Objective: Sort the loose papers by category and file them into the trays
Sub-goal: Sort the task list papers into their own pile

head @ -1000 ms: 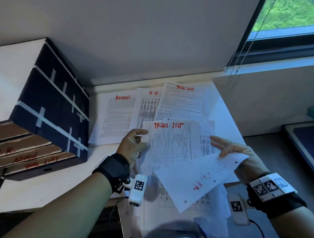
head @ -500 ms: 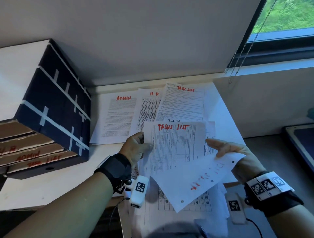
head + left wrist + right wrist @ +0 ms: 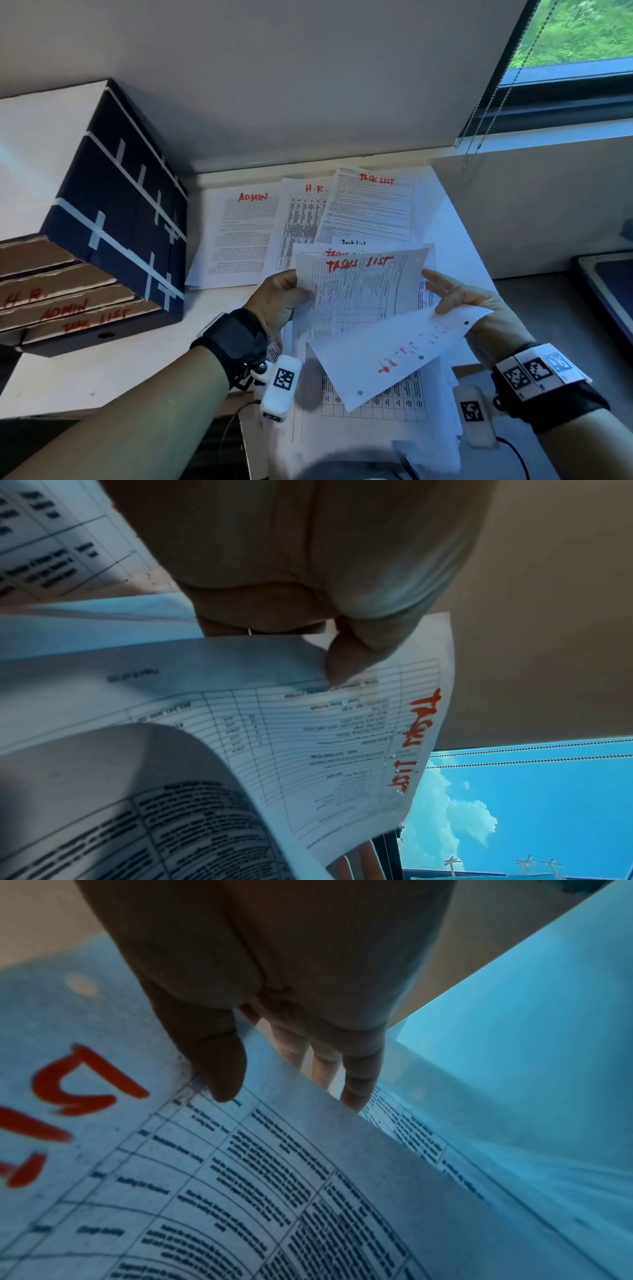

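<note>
My left hand (image 3: 279,301) pinches the left edge of a table sheet marked "TASKS LIST" (image 3: 359,294) in red; its thumb (image 3: 346,664) lies on the sheet (image 3: 308,737) in the left wrist view. My right hand (image 3: 455,298) holds a turned-over sheet (image 3: 394,349) with red ink showing through, the thumb (image 3: 219,1069) on top and the fingers behind. Sorted piles marked ADMIN (image 3: 239,236), H.R. (image 3: 303,219) and TASK LIST (image 3: 371,209) lie on the desk beyond. The stacked trays (image 3: 68,308) labelled H.R., ADMIN and TASK LIST stand at the left.
More loose papers (image 3: 376,407) lie under both hands at the desk's near edge. A wall runs close behind the piles. A window with a bead chain (image 3: 493,102) is at the upper right. A dark flat object (image 3: 609,291) sits at the right edge.
The "TASKS LIST" sheet in my left hand has lifted and swung slightly to the right. My right hand still holds the turned sheet, its fingers raised a little.
</note>
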The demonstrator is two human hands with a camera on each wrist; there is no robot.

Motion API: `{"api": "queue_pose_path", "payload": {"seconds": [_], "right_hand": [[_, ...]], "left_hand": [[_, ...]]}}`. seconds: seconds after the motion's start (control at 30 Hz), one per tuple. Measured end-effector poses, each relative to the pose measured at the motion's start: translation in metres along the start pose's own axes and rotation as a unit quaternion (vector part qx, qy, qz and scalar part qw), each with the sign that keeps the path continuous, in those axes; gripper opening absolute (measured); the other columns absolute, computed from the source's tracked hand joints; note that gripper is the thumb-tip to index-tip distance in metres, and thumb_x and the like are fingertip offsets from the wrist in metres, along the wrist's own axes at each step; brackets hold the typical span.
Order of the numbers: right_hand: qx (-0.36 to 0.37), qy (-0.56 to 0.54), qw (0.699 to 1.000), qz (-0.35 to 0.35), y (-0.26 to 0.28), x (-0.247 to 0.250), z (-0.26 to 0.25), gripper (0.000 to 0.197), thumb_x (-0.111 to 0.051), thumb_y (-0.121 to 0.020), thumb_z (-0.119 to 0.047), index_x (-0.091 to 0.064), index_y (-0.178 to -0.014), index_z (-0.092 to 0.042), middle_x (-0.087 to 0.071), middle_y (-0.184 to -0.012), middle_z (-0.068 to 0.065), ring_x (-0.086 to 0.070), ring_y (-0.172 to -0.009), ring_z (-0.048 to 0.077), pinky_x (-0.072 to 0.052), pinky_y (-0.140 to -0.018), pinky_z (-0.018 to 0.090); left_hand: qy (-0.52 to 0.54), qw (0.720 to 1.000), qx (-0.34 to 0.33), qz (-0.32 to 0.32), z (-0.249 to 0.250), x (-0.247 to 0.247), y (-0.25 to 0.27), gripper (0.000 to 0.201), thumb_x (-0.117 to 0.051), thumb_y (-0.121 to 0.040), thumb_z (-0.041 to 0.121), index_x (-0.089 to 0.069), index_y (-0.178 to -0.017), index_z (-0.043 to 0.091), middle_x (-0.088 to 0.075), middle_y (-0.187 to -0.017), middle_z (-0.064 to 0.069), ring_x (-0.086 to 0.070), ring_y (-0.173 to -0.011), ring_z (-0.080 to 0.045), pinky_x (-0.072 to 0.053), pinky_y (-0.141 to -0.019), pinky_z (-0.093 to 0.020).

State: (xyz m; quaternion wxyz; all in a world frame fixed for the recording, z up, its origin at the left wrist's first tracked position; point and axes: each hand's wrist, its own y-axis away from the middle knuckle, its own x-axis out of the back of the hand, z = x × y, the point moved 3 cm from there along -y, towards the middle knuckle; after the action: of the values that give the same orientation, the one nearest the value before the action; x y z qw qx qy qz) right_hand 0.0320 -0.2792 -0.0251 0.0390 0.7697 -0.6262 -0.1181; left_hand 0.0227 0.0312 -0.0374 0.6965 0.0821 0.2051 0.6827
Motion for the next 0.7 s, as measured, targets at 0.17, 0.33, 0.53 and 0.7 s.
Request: {"api": "queue_pose_path", "payload": {"seconds": [0.17, 0.33, 0.53, 0.7], "right_hand": [[0.004, 0.002, 1.0, -0.002, 0.002, 0.001, 0.0, 0.01, -0.077, -0.053, -0.008, -0.068, -0.051, -0.011, -0.065, -0.131, -0.003, -0.057, -0.126, 0.019, -0.035, -0.107, 0.06], [0.014, -0.023, 0.999, -0.019, 0.004, -0.005, -0.002, 0.014, -0.073, -0.057, 0.003, -0.067, -0.052, -0.008, -0.064, -0.133, 0.003, -0.056, -0.127, 0.026, -0.039, -0.103, 0.064], [0.021, -0.033, 0.999, -0.027, 0.006, -0.013, -0.005, 0.052, -0.044, -0.069, 0.035, -0.067, -0.05, -0.007, -0.07, -0.122, 0.002, -0.066, -0.112, 0.026, -0.048, -0.093, 0.058], [0.001, -0.023, 1.0, -0.016, 0.001, -0.01, 0.002, 0.045, -0.048, -0.067, 0.034, -0.068, -0.054, -0.004, -0.069, -0.123, 0.009, -0.065, -0.111, 0.034, -0.052, -0.082, 0.049]], "left_hand": [[0.013, 1.0, -0.001, -0.025, 0.002, -0.001, 0.005, 0.041, -0.057, -0.075, -0.006, -0.077, -0.105, 0.012, -0.073, -0.114, -0.013, -0.071, -0.103, -0.03, -0.058, -0.089, -0.039], [0.013, 0.999, 0.003, -0.043, 0.002, -0.002, 0.007, 0.044, -0.056, -0.073, -0.001, -0.072, -0.113, 0.01, -0.073, -0.115, -0.012, -0.07, -0.104, -0.029, -0.058, -0.09, -0.039], [0.014, 0.998, -0.003, -0.065, 0.007, -0.007, 0.011, 0.04, -0.052, -0.087, -0.015, -0.069, -0.115, 0.008, -0.074, -0.112, -0.007, -0.07, -0.104, -0.027, -0.059, -0.086, -0.035], [0.006, 0.998, 0.001, -0.064, 0.009, -0.009, 0.013, 0.045, -0.041, -0.092, -0.02, -0.069, -0.113, 0.009, -0.076, -0.107, -0.004, -0.072, -0.099, -0.022, -0.06, -0.085, -0.034]]}}
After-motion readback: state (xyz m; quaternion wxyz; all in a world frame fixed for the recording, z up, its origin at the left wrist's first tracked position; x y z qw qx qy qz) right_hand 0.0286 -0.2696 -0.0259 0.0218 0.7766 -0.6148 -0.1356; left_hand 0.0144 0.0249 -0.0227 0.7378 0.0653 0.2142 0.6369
